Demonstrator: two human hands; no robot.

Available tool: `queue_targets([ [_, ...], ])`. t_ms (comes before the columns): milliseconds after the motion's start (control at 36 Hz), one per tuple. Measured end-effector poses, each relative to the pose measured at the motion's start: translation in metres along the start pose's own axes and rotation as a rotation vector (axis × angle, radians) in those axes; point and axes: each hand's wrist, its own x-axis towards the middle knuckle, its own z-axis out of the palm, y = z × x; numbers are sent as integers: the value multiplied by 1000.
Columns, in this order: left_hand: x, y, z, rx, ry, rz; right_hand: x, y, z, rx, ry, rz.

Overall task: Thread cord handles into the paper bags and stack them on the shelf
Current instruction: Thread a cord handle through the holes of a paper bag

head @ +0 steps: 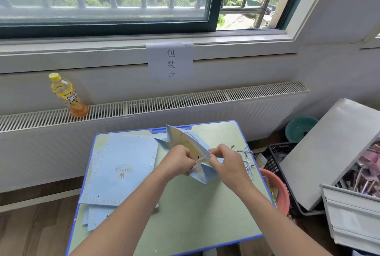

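Mid-threading, frame centre: left hand pinches cord at opened bag; right hand grips bag edge. Flat bags unthreaded; none shelved.

Both hands are up over a small blue-rimmed desk, working on an opened light blue paper bag. The left hand pinches a twisted cord right at the bag's top edge, and the right hand grips the bag's rim from the other side. A few loose cords lie just right of the bag. A stack of flat bags sits on the desk's left half. An orange drink bottle stands on the radiator under the window, and a paper sign hangs off the sill.
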Motion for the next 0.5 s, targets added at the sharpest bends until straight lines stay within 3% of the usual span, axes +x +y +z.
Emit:
queue_targets([
  [167,1,-3,-2,246,136,83,2,-6,-4,6,3,-13],
  [222,2,-2,-1,172,181,89,1,-7,-2,-4,-20,-10],
  [361,2,6,-4,-282,179,-4,-4,-8,5,-43,-110,-57],
  [444,2,4,-3,-311,208,1,-4,-5,13,44,-164,-44],
  [500,1,0,1,-277,217,30,-1,-7,15,193,-183,70],
])
